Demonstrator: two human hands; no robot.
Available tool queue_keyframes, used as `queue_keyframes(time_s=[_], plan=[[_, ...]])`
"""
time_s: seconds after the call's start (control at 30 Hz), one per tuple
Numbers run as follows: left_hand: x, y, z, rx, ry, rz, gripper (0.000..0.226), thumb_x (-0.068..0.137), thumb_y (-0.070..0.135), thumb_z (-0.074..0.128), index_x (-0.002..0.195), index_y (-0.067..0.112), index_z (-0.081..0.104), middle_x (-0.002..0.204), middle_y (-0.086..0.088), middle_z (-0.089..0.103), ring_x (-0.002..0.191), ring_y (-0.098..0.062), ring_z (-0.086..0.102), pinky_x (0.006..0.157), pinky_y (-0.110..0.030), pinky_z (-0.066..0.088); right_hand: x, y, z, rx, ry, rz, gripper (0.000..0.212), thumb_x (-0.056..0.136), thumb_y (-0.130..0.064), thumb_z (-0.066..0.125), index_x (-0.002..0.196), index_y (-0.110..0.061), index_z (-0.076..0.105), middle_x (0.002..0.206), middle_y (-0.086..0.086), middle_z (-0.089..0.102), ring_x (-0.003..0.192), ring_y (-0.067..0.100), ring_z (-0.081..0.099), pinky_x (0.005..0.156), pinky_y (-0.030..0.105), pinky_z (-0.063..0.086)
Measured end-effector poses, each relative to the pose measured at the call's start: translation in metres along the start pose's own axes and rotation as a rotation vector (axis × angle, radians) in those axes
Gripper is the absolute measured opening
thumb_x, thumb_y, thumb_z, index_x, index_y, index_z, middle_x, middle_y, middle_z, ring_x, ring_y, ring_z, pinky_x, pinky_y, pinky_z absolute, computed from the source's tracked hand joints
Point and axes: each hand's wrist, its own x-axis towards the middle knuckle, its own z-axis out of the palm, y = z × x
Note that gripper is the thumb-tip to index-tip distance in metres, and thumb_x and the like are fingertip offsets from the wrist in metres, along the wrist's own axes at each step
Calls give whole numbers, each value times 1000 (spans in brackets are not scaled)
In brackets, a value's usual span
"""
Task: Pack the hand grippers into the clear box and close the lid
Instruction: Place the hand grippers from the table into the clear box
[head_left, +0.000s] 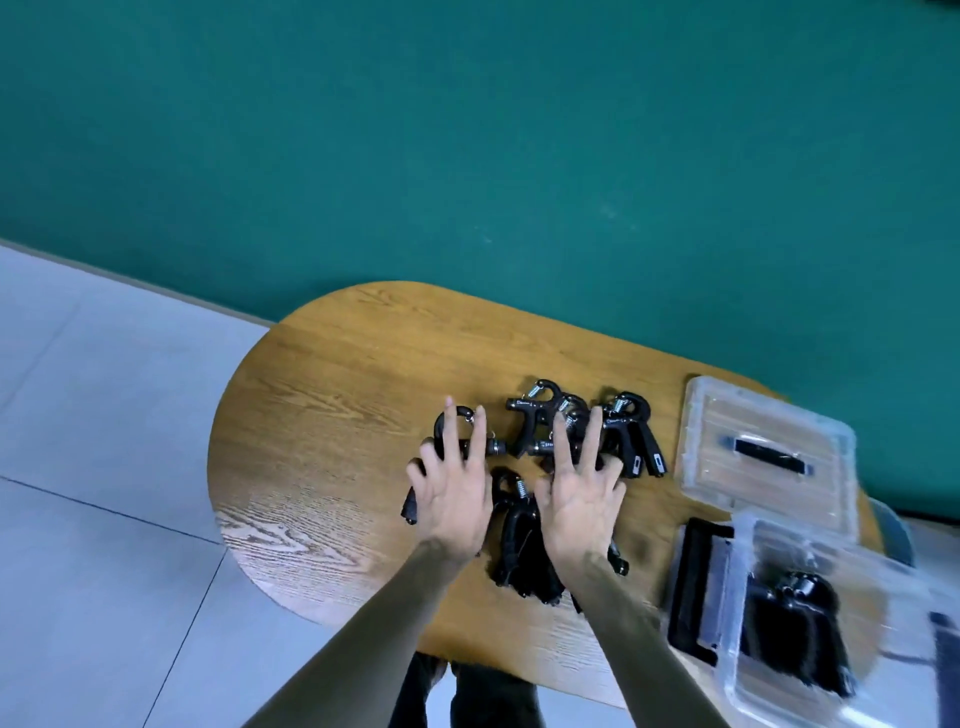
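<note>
Table (337, 415): hand grippers (535, 426), box (800, 613), probably lid (769, 452).

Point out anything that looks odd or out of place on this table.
The clear box overhangs the table's right edge, with grippers inside. Its lid lies apart, flat on the table. Other grippers sit scattered under both open hands.

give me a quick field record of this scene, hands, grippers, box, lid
surface: oval wooden table
left hand: fingers spread, over a black gripper
right hand: fingers spread, over the hand grippers piled mid-table
clear box: open, at the table's right near edge, at least one black gripper inside
lid: off, lying flat behind the box, black handle on top
task state: most grippers still on the table, lid not on
</note>
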Motion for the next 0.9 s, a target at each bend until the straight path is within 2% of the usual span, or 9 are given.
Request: queue_keyframes(time_s=[0.23, 0.43, 0.57, 0.7, 0.8, 0.9], plan=[[-34, 72, -25, -127, 60, 82, 93, 87, 20, 68, 162, 22, 13, 168, -20, -2, 88, -33, 45, 73, -45, 40, -36, 50, -42, 72, 71, 66, 88, 80, -20, 71, 157, -26, 28, 168, 12, 0, 94, 38, 47, 73, 47, 50], [-55, 146, -36, -120, 87, 188, 90, 88, 15, 66, 162, 22, 15, 169, -18, -2, 92, -34, 46, 75, -48, 42, -46, 126, -72, 114, 181, 124, 86, 83, -23, 71, 158, -25, 28, 168, 13, 3, 90, 36, 45, 79, 49, 49], [-74, 204, -33, -110, 90, 232, 88, 89, 16, 64, 162, 22, 13, 169, -18, -3, 99, -35, 47, 80, -50, 44, -57, 186, -84, 153, 218, 155, 85, 83, -21, 68, 157, -24, 27, 168, 14, 4, 87, 34, 43, 77, 48, 48], [-103, 271, -22, -81, 77, 266, 96, 84, 6, 65, 162, 21, 12, 168, -20, -5, 93, -30, 45, 78, -45, 40, -76, 257, -86, 156, 229, 200, 85, 83, -25, 68, 158, -24, 27, 168, 14, 3, 85, 33, 43, 79, 48, 47], [-126, 314, -12, -97, 51, 274, 94, 82, 9, 70, 161, 20, 21, 167, -22, 6, 83, -28, 45, 70, -43, 38, -91, 303, -82, 174, 230, 235, 86, 81, -22, 71, 157, -23, 30, 168, 14, 6, 85, 34, 43, 78, 48, 48], [-145, 345, 4, -103, 22, 287, 97, 79, 8, 74, 160, 20, 23, 167, -22, 6, 88, -30, 47, 73, -45, 43, -104, 340, -74, 202, 219, 256, 84, 80, -22, 73, 155, -22, 34, 167, 15, 10, 84, 35, 43, 76, 48, 49]])
